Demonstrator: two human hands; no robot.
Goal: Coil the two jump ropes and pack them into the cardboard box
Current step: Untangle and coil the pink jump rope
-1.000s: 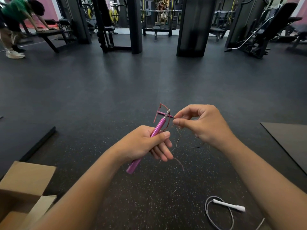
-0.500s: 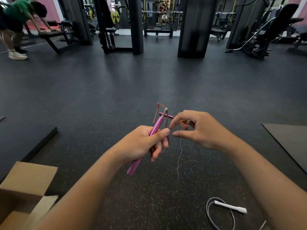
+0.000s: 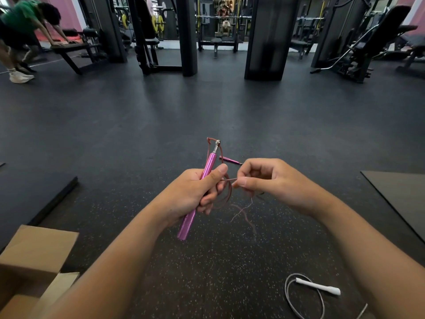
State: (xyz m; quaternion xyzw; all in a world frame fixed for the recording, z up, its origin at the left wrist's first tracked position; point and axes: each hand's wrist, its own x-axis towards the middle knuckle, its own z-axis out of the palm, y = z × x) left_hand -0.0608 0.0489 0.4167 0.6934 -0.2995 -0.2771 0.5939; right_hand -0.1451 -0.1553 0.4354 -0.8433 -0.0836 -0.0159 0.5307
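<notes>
— Which way does that pink handle [image 3: 199,194] run from where you stand?

— Long axis slants up and away from the person, metal tip [image 3: 217,143] at the far end, butt end low and toward their body. The left hand [image 3: 192,196] has its grip wrapped round the middle of it, thumb laid along the shaft.

— And the cord?

— The thin reddish cord [image 3: 226,192] leaves the metal tip, drops along the handle and hangs in a few loops just to the right of the left fist. The right hand [image 3: 268,180] pinches a strand between thumb and forefinger, right beside the left thumb, almost touching. The loose tail dangles below toward the floor [image 3: 207,107].

— So the next turn goes which way?

— I'd guess the right hand carries its strand across to the handle, since it is the nearer one to the slack. The second pink handle [image 3: 228,160] shows just behind the right knuckles; whether it lies on the floor or hangs, I can't tell.

— The other rope?

— The white rope [image 3: 317,288] lies loosely on the floor at lower right, untouched. The cardboard box [image 3: 34,254] sits open at lower left, well apart from both.
</notes>
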